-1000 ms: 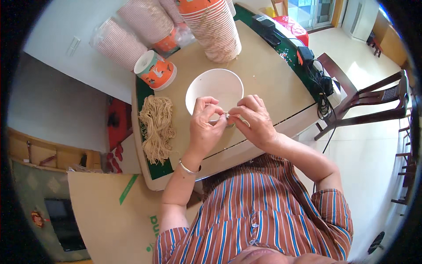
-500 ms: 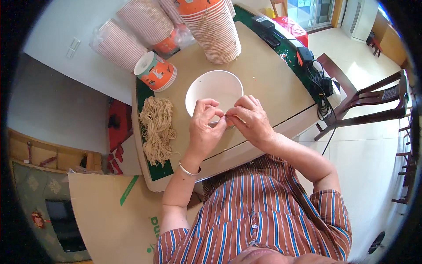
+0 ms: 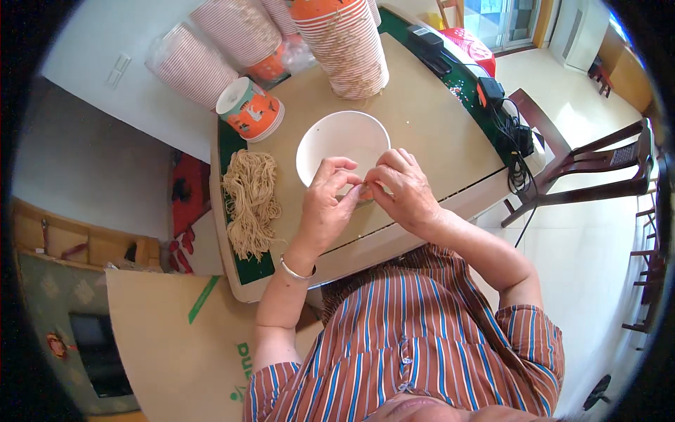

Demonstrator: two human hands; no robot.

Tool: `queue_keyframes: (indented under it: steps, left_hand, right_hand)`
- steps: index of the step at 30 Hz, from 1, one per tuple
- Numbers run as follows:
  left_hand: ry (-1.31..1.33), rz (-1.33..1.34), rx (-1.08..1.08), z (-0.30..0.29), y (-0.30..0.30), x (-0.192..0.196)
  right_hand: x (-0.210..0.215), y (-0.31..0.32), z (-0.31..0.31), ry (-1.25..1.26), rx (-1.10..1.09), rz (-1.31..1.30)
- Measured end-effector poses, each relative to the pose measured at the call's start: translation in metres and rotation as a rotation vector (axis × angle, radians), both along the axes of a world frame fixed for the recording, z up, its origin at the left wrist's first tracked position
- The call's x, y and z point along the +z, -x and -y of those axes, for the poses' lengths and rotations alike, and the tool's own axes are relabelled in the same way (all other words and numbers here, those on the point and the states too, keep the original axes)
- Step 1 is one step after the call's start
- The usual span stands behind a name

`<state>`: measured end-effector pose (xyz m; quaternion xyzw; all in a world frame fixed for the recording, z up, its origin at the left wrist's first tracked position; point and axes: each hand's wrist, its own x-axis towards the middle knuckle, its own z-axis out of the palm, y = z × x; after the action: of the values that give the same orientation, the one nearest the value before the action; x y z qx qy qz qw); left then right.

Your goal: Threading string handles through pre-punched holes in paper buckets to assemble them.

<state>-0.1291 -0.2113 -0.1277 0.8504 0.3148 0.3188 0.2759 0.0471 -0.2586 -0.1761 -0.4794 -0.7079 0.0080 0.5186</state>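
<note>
While both hands met tip to tip above the near rim of the paper tub (image 3: 342, 137), its white inside wall lay in full light, one small dark speck on it; fingers covered the near side. Beyond it on the desk (image 3: 429, 141) rose the tall stack of tubs (image 3: 348, 60), nested one into another, pale strands clinging to its side. Over to the left stood the short stack (image 3: 251, 112), orange and green, with plastic-wrapped tubs (image 3: 193, 67) crowding in behind.

And there it was, the tiny piece (image 3: 364, 186), right between the fingertips! The left hand (image 3: 327, 202) pinched it from one side, the right hand (image 3: 406, 193) from the other, thumb against forefinger on each. It looked small and brownish, too small for its shape to be told. Left of the tub lay the beige cord bundle (image 3: 251, 200), loose and wavy, well apart from the pinch.

A second earlier a whitish bit had flashed out between those fingertips; now just a darker trace peeped through. Both hands had barely budged, and tub, stacks and cord bundle had kept their places.
</note>
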Motion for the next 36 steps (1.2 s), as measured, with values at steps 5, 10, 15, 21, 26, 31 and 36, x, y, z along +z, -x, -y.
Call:
queue_keyframes:
  steps: [5, 10, 15, 21, 26, 31, 36]
  left_hand:
    - [-0.029, -0.020, 0.001, 0.000, 0.001, -0.002]
    - [0.035, 0.010, 0.036, 0.000, -0.002, -0.004]
    - [-0.030, -0.020, 0.038, -0.001, -0.003, -0.002]
    - [-0.069, -0.005, 0.027, -0.001, -0.001, -0.005]
    - [-0.112, 0.022, 0.021, -0.005, 0.000, -0.010]
    - [0.004, 0.040, 0.012, -0.003, -0.001, -0.006]
    - [0.046, 0.061, 0.000, -0.004, 0.000, -0.007]
  right_hand:
    - [-0.003, 0.001, -0.001, -0.005, -0.009, -0.034]
    - [-0.004, 0.000, -0.002, -0.003, 0.000, -0.044]
    - [-0.003, -0.002, -0.001, -0.001, -0.012, 0.007]
    - [0.001, 0.000, 0.005, 0.073, 0.009, 0.034]
    - [0.000, 0.006, 0.006, 0.080, -0.005, -0.026]
    - [0.003, 0.008, 0.007, 0.110, -0.037, -0.024]
    - [0.009, 0.009, 0.010, 0.190, -0.034, -0.058]
